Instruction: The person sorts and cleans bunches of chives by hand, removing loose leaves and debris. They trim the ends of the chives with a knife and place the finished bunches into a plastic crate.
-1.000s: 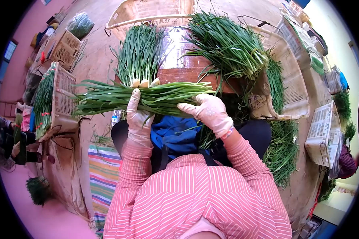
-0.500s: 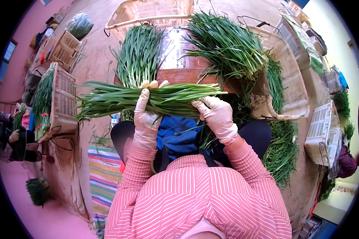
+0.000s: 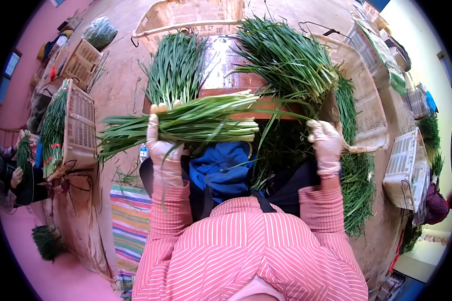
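My gloved left hand (image 3: 164, 150) is wrapped round a bundle of garlic chives (image 3: 211, 123), thumb on top and fingertips showing at the far side. The leaf tips point left and the pale stem ends right. Out to the right, my gloved right hand (image 3: 326, 145) is closed in a pinch on a few garlic chive leaves (image 3: 289, 115), which stretch back toward the bundle. A neat pile of garlic chives (image 3: 176, 70) lies just beyond my left hand. A larger pile (image 3: 286, 57) rests at the right side of the wooden table (image 3: 221, 62).
A plastic crate (image 3: 191, 25) stands behind the table and another crate (image 3: 369, 120) at its right. Loose chives (image 3: 356, 190) lie on the floor by my right leg. A crate of banded bundles (image 3: 80, 123) stands left, beside another person's hand (image 3: 17, 176).
My right hand has moved right, away from the bundle's stem ends, drawing a few leaves out. My left hand has shifted slightly left with the bundle, whose stems now fan apart.
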Tool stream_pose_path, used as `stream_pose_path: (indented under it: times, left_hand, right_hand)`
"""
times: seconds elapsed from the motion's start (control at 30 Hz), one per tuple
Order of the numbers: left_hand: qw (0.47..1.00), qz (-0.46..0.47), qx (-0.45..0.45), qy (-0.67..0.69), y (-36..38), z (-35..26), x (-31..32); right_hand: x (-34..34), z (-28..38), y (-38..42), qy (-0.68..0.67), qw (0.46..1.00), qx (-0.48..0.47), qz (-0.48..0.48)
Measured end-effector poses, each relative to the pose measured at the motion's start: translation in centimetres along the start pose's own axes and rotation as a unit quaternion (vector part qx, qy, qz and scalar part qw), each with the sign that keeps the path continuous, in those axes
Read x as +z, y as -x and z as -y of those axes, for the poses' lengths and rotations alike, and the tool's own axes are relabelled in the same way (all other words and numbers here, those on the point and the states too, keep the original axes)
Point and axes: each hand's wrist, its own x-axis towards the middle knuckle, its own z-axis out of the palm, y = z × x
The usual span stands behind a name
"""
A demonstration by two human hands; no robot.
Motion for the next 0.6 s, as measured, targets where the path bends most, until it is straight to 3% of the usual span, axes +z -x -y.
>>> stream_pose_path:
  times: [0.03,0.07,0.13,0.2,0.23,0.3,0.4,0.47,0.53,0.6]
  left_hand:
    - [1.0,0.024,0.004,0.015,-0.1,-0.8,-0.2]
    - [0.998,0.048,0.007,0.029,-0.1,-1.6,-0.4]
    - [0.997,0.063,0.013,0.033,-0.4,-2.3,-1.0]
    - [0.992,0.107,0.008,0.066,-0.1,-2.2,-0.6]
    - [0.992,0.107,0.006,0.066,0.0,-2.0,-0.7]
    - [0.991,0.128,0.006,0.035,0.0,-1.6,-0.9]
    - [0.988,0.151,0.015,0.0,0.5,-0.8,0.0]
    - [0.986,0.167,-0.005,0.001,1.1,-0.4,1.0]
    - [0.98,0.2,0.005,-0.019,1.5,0.4,1.8]
    - [0.972,0.23,0.008,-0.051,2.2,1.3,3.0]
  right_hand:
    - [-1.3,-3.1,-1.4,-0.004,0.997,0.08,-0.006]
    - [-3.6,-1.9,-2.0,0.353,0.931,0.065,0.064]
    - [-4.0,-5.0,-2.0,0.556,0.829,-0.055,-0.031]
    - [-2.2,-0.7,-1.2,0.47,0.874,-0.125,-0.011]
    - [-1.1,1.4,-0.9,0.315,0.936,-0.151,0.043]
    - [1.4,5.0,0.5,0.067,0.971,-0.182,0.144]
    - [4.5,8.6,2.1,0.063,0.957,-0.215,0.184]
    - [7.1,9.3,2.3,0.074,0.934,-0.301,0.179]
    - [8.7,9.9,3.1,0.135,0.929,-0.293,0.18]
    - [10.7,9.1,3.5,0.028,0.958,-0.196,0.209]
